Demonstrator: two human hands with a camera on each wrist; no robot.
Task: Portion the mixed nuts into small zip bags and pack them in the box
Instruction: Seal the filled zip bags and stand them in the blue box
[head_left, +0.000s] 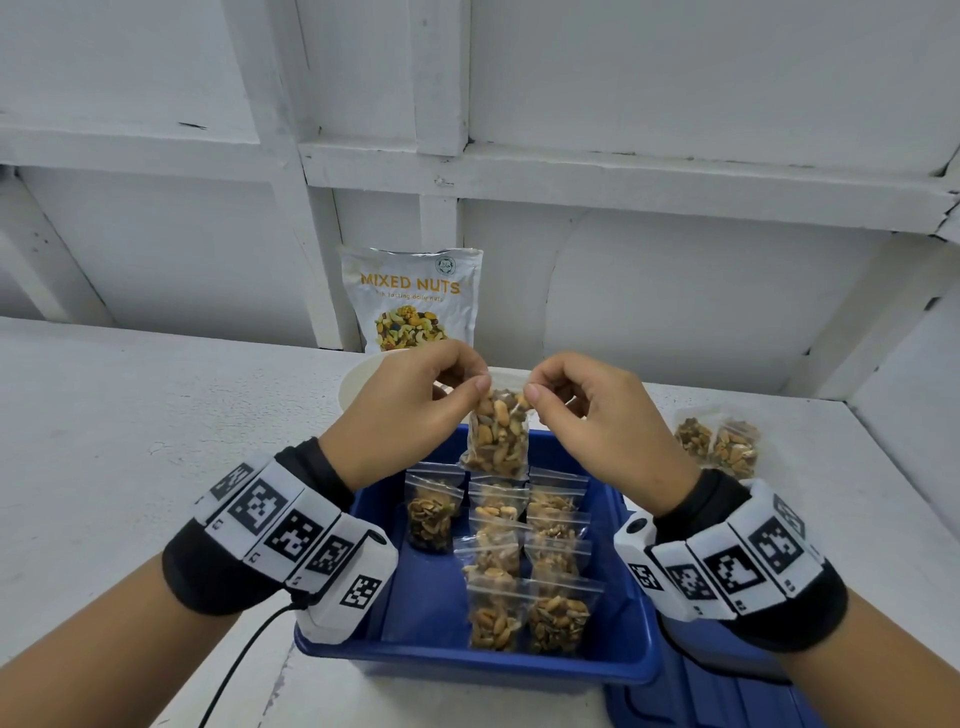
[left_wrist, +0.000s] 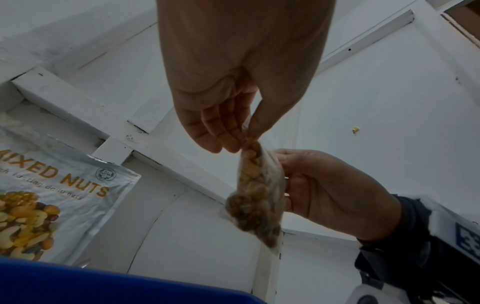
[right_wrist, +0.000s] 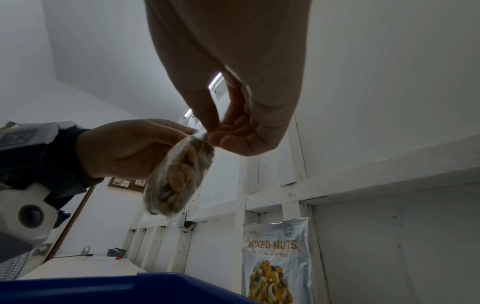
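A small clear zip bag of nuts hangs above the far end of the blue box. My left hand pinches its top left corner and my right hand pinches its top right corner. In the left wrist view the zip bag dangles from my left fingertips, with the right hand beside it. The right wrist view shows the same zip bag under my right fingertips. Several filled bags stand in rows inside the box.
The large mixed nuts pouch leans on the white wall at the back. A white bowl sits behind my left hand. Two filled bags lie on the table to the right. A blue lid lies at the box's near right.
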